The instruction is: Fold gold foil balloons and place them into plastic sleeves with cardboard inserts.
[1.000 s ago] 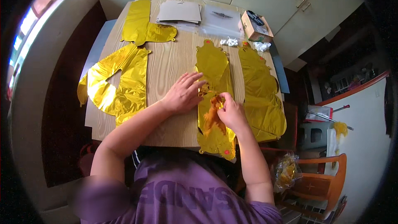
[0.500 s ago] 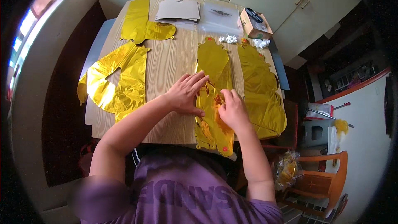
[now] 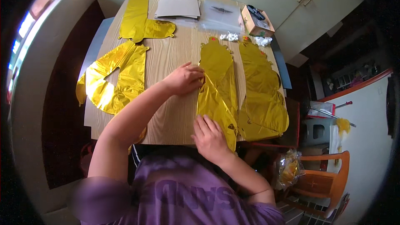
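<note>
Left hand (image 3: 184,79) bent at the edge, right hand (image 3: 211,139) laid flat on the middle gold foil (image 3: 216,60)

Both hands stand apart from each other. Half a second ago the right hand was closed over the right side of the middle gold foil, among crumpled, orange-glinting folds. Now it has moved nearer and to the left, palm down with its fingers stretched out together over the near left part. The left hand, spread with its thumb out before, now has its fingers bent at the foil's left edge, about halfway along; whether it grips the edge, I cannot tell.

The foil lies lengthwise on the right half of the wooden surface (image 3: 175,118). Its near half has gone from rumpled to smoother, with a diagonal edge running from the left hand toward the near right. The red dot at its near end no longer shows.

With the right forearm shifted, more of the right gold foil's (image 3: 262,87) near left corner is visible. The gold foil with a hole (image 3: 132,71) on the left and the L-shaped gold foil (image 3: 135,16) at the far left lie as before.
</note>
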Available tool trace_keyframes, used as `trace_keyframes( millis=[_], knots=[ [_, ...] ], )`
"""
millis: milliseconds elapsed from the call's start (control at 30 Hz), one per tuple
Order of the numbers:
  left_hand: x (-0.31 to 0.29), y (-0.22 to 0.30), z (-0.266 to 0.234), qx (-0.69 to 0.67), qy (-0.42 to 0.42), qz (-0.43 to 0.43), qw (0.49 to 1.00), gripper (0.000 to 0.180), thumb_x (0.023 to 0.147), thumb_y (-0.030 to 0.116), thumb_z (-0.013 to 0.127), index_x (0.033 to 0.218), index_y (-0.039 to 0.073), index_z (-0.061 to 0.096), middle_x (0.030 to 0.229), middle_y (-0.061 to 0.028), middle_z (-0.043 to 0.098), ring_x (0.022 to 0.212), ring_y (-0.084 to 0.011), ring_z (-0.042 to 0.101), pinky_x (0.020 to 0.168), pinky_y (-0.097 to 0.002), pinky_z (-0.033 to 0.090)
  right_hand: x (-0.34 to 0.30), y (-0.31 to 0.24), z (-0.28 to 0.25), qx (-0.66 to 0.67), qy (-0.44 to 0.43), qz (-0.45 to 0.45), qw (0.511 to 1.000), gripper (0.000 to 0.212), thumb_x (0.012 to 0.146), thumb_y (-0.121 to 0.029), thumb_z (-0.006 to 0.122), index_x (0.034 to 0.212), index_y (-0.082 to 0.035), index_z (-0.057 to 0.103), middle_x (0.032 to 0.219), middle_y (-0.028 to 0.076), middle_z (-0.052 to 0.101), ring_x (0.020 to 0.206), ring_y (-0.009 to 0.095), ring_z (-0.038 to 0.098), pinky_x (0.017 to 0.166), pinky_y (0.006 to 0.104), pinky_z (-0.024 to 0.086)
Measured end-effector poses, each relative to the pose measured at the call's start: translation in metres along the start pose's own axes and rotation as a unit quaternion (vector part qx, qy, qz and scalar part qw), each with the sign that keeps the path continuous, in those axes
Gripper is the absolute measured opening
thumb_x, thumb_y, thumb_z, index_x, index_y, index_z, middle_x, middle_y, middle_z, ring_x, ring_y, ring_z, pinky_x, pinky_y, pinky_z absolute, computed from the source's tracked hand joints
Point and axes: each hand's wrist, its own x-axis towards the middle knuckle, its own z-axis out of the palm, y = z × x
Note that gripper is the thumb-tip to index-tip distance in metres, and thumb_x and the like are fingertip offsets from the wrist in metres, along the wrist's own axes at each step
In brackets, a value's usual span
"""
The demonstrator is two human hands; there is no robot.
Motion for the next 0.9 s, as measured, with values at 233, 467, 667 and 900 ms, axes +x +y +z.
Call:
trace_keyframes(
  millis=[233,467,667,900],
  knots=[
    [0.017,-0.018,0.004,-0.002,-0.024,-0.008,1.0,0.038,0.089,0.031,0.067,0.116,0.004,0.067,0.127,-0.0127,0.065,0.123,-0.0296,0.058,0.116,-0.0522,0.033,-0.008,0.001,-0.021,0.078,-0.004,-0.017,0.997,0.03,0.083,-0.018,0.072,0.107,0.0,0.067,0.117,0.016,0.065,0.11,0.033,0.061,0.094,0.0417,0.048],
    [-0.001,0.025,-0.003,0.072,0.093,-0.009,0.993,0.041,0.087,0.035,0.07,0.115,0.006,0.066,0.128,-0.0105,0.061,0.126,-0.0276,0.054,0.117,-0.0544,0.03,-0.005,0.042,-0.05,0.166,0.127,0.096,0.973,0.01,0.084,-0.013,0.073,0.084,-0.005,0.067,0.085,0.01,0.064,0.08,0.029,0.064,0.074,0.0408,0.051],
    [-0.01,0.014,0.004,0.05,-0.002,-0.014,0.999,0.033,0.087,0.033,0.07,0.109,0.009,0.069,0.117,-0.0086,0.065,0.122,-0.025,0.057,0.114,-0.0576,0.033,0.009,0.015,-0.041,0.012,0.052,0.011,0.999,0.019,0.08,-0.021,0.074,0.085,-0.007,0.064,0.083,0.008,0.058,0.08,0.025,0.058,0.077,0.0406,0.044],
    [-0.006,0.01,0.007,0.067,0.012,0.022,0.997,0.024,0.089,0.029,0.067,0.103,0.01,0.07,0.107,-0.0072,0.067,0.111,-0.026,0.062,0.111,-0.0559,0.037,0.011,-0.003,-0.006,-0.111,0.033,0.04,0.992,0.014,0.072,-0.014,0.069,0.075,-0.008,0.056,0.078,0.01,0.053,0.075,0.029,0.055,0.074,0.0417,0.041]
  ],
)
